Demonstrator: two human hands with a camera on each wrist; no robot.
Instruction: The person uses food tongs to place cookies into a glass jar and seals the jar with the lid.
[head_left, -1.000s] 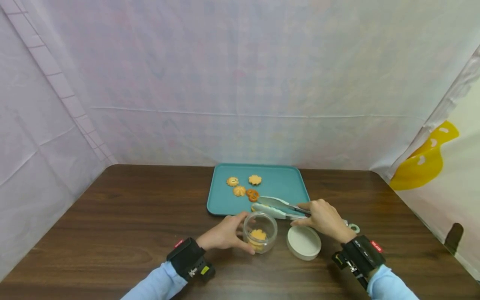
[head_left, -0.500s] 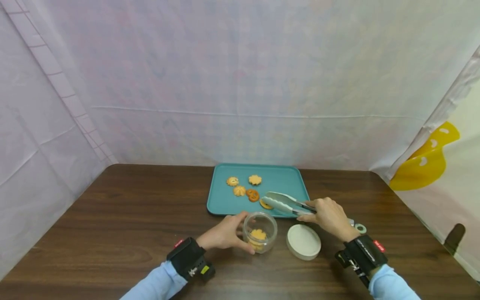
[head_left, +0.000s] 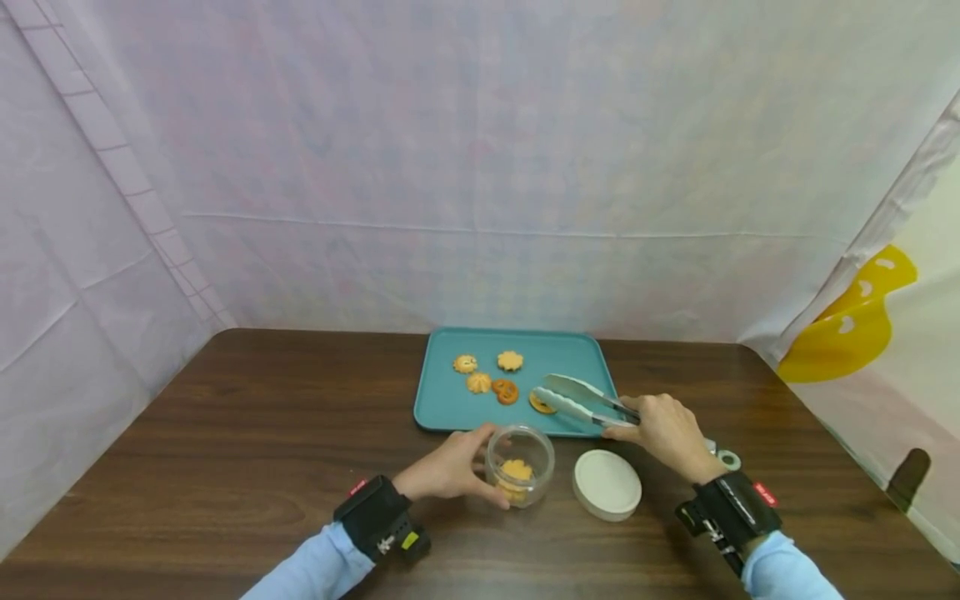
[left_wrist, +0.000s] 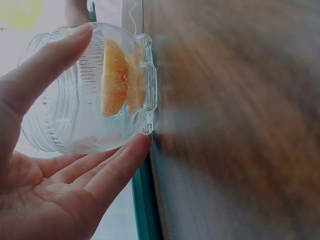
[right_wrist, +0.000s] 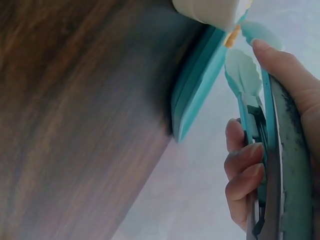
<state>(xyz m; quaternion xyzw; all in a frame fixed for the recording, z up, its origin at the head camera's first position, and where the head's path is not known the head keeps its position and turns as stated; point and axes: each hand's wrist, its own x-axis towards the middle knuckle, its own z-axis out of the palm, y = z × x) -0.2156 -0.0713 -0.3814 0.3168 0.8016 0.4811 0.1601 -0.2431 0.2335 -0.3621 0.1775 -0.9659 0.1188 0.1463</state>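
My left hand (head_left: 450,467) grips a clear glass jar (head_left: 542,458), thumb on one side and fingers on the other. Scalloped yellow cookies (head_left: 516,470) lie at the bottom of the jar. In my right hand (head_left: 666,435) are metal tongs (head_left: 572,407) with pale green tips, held over the near right part of a teal tray (head_left: 570,346). The tips stand apart, and the lower one partly covers a round yellow cookie (head_left: 537,402) on the tray. Whether the tongs touch it I cannot tell. The right wrist view shows fingers curled round the tongs' handles.
A white round lid (head_left: 607,483) lies on the brown wooden table (head_left: 262,433), right of the jar. Left of the tongs, the tray bears a pretzel (head_left: 506,391) and several cookies (head_left: 510,360). A pale cloth (head_left: 480,167) hangs behind the table.
The tongs have shifted right, away from the jar, and the round cookie by their tips has slid right on the tray. My left hand and the jar have stayed still.
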